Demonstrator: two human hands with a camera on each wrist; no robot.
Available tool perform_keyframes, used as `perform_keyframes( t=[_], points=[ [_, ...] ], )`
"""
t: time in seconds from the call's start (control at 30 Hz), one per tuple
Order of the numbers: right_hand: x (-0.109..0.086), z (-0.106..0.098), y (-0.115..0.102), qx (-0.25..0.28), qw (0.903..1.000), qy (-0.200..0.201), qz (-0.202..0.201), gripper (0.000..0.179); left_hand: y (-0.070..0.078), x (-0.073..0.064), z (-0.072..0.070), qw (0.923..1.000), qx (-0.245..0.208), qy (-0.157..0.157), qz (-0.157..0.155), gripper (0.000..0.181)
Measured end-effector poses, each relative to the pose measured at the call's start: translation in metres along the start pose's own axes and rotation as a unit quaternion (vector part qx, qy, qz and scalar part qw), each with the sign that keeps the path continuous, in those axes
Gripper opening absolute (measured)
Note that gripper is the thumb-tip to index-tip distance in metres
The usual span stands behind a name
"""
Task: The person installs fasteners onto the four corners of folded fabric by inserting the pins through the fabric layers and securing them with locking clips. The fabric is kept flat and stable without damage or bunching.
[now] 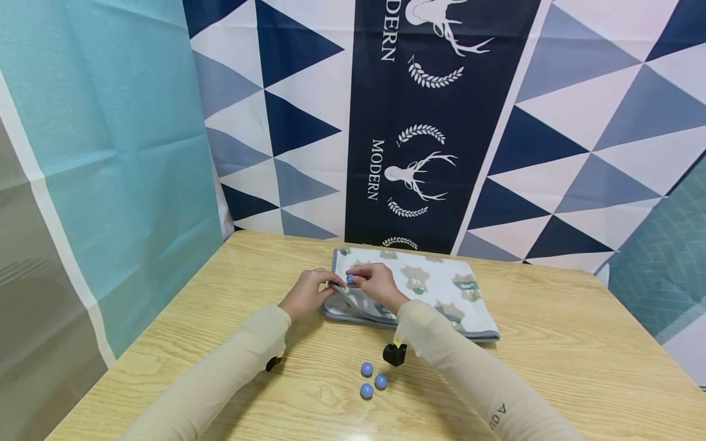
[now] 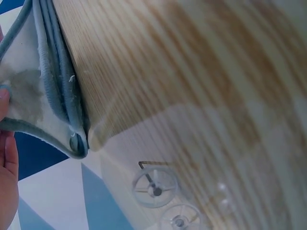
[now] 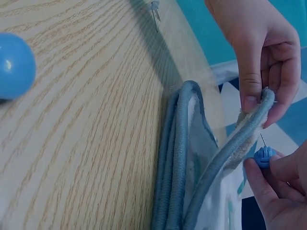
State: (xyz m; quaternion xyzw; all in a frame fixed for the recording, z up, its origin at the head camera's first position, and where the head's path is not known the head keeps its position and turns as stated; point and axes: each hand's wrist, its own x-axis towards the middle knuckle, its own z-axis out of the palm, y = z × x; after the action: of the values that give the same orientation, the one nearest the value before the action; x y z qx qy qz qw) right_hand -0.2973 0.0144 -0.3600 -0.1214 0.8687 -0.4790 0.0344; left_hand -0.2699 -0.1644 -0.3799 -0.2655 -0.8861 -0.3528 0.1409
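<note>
A folded white blanket (image 1: 463,288) with bear patterns and grey-blue piping lies toward the back of the table. My left hand (image 1: 310,294) pinches its front left corner between thumb and fingers and lifts the edge off the layers below. Just beside that corner, my right hand (image 1: 379,285) pinches a blue-headed pin (image 3: 264,156). In the right wrist view the pin's thin twisted metal point sticks up toward the raised edge, apparently apart from it. Only a little of my left hand (image 2: 7,165) shows in the left wrist view.
Three blue balls, one nearest the front (image 1: 366,391), sit on the wooden table (image 1: 265,398) between my forearms. Two clear spoked discs (image 2: 155,187) show in the left wrist view, one with a bent metal pin. A patterned curtain (image 1: 309,122) hangs behind.
</note>
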Motion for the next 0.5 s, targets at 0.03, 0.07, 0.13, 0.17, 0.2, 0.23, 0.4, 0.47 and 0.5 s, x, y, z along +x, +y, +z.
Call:
perform_keyframes(
  t=[0.03, 0.07, 0.13, 0.17, 0.2, 0.23, 0.4, 0.47, 0.5],
  points=[
    [-0.0001, 0.0003, 0.0003, -0.003, 1.0000, 0.002, -0.002, 0.021, 0.0000, -0.0003, 0.0001, 1.0000, 0.001, -0.001, 0.000, 0.016],
    [-0.0001, 0.0004, 0.0003, -0.004, 1.0000, 0.003, 0.000, 0.021, 0.0002, -0.0004, 0.0002, 1.0000, 0.000, -0.002, -0.002, 0.016],
    [-0.0004, 0.0006, 0.0009, -0.010, 0.9999, 0.004, 0.000, 0.020, 0.0005, -0.0008, 0.0003, 1.0000, -0.001, -0.004, -0.007, 0.017],
    [-0.0007, 0.0006, 0.0010, -0.014, 0.9999, 0.003, 0.000, 0.020, 0.0006, -0.0009, 0.0004, 0.9999, 0.000, -0.004, -0.009, 0.017],
    [-0.0009, 0.0006, 0.0010, -0.017, 0.9999, 0.002, 0.001, 0.020, 0.0008, -0.0011, 0.0004, 0.9999, 0.001, -0.005, -0.011, 0.017],
    [-0.0012, 0.0007, 0.0011, -0.019, 0.9998, 0.001, 0.001, 0.020, 0.0010, -0.0012, 0.0005, 0.9999, 0.002, -0.005, -0.012, 0.017],
    [-0.0015, 0.0010, 0.0010, -0.021, 0.9997, 0.002, -0.011, 0.020, 0.0008, -0.0014, 0.0003, 0.9999, 0.006, -0.002, -0.009, 0.016],
    [-0.0010, 0.0011, 0.0012, -0.020, 0.9996, 0.006, -0.016, 0.019, 0.0002, -0.0014, 0.0001, 1.0000, 0.004, -0.001, -0.006, 0.016],
    [-0.0007, 0.0011, 0.0013, -0.018, 0.9997, 0.007, -0.016, 0.019, -0.0001, -0.0014, 0.0000, 1.0000, 0.003, -0.001, -0.005, 0.016]
  ],
)
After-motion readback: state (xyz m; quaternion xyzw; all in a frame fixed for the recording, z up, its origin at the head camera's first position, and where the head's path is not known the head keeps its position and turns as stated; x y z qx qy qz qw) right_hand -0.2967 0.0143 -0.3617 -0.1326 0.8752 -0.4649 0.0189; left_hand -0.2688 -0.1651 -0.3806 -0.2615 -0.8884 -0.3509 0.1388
